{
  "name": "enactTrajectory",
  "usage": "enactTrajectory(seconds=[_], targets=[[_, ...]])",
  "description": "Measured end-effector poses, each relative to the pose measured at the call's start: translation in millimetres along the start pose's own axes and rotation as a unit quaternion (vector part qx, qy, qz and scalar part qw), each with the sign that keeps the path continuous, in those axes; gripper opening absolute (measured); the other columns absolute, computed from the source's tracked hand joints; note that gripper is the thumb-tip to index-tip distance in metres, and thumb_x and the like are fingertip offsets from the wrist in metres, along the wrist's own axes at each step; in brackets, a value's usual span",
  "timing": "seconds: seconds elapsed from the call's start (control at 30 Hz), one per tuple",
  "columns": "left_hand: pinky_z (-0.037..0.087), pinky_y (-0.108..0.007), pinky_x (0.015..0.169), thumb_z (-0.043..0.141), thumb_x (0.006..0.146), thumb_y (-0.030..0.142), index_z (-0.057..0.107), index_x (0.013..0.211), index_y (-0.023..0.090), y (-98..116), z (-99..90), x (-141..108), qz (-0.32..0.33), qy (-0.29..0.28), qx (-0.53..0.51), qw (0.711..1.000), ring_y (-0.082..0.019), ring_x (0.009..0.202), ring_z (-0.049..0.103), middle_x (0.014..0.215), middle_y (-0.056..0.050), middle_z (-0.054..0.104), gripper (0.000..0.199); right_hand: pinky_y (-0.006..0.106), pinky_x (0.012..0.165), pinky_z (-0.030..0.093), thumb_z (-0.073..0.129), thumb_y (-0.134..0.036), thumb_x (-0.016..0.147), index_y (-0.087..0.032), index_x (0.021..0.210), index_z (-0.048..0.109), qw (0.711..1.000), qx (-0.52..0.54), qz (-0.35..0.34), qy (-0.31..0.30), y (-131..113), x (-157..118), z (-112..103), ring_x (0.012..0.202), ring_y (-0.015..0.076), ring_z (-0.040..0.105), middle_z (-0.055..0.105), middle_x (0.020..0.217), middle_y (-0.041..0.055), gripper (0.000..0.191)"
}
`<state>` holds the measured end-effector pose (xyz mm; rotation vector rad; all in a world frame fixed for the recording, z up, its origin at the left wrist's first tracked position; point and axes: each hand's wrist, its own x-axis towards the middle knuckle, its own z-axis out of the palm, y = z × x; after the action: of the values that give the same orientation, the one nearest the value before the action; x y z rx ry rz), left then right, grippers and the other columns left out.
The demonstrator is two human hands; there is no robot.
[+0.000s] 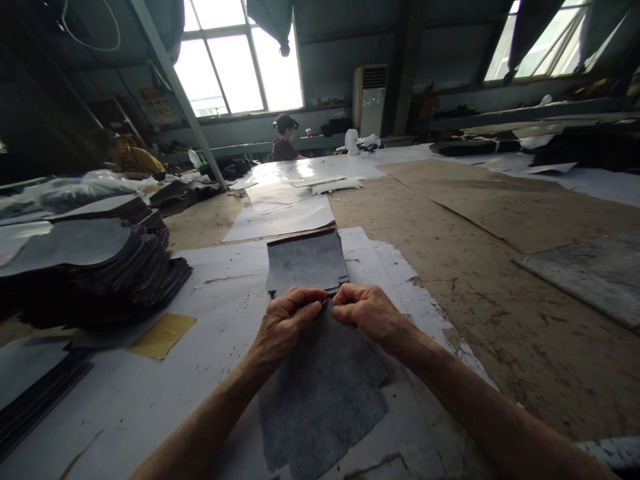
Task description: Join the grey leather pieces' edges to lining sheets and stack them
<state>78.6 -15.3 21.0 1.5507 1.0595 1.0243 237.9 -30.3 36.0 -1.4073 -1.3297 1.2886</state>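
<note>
Here, at the far left, a tall stack of dark pieces (90,247) with a pale grey face on top stands on the counter (450,267), and clear plastic wrapping (83,190) lies behind it. Nearer, a lower stack (33,373) of the same kind runs out of view at the left edge. Just to its right, a yellow sheet (164,335) lies flat on white paper (220,293). Beyond these, a person in a yellow top (137,159) is partly hidden behind a slanting post (180,93).

Toward the middle, the left hand (289,315) is narrow, its thumb and fingers pinching the far edge of a grey piece (325,400). That piece hangs toward the wearer, over the white paper, its near outline notched. Just past the fingertips, a small pile of grey pieces (306,261) with dark edges lies on the paper. Farther back sits another person in dark clothing (284,145).

The right hand (369,312), close beside the left, pinches the same edge between thumb and fingers. At the right, a flat grey slab (595,273) rests on the scuffed brown surface of the counter.
</note>
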Motion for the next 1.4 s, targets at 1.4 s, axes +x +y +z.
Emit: enactTrajectory(seconds=[1.4], targets=[[0.030, -0.021, 0.050, 0.065, 0.066, 0.032, 0.062, 0.070, 0.015, 3.2, 7.3, -4.3, -0.048, 0.028, -0.050, 0.997, -0.008, 0.055, 0.039, 0.061, 0.003, 0.051, 0.018, 0.022, 0.048, 0.028, 0.051, -0.017, 0.054, -0.015, 0.065, 0.056, 1.000, -0.022, 0.004, -0.015, -8.9, -7.1, 1.8, 0.053, 0.0081, 0.037, 0.048, 0.058, -0.0042, 0.012]])
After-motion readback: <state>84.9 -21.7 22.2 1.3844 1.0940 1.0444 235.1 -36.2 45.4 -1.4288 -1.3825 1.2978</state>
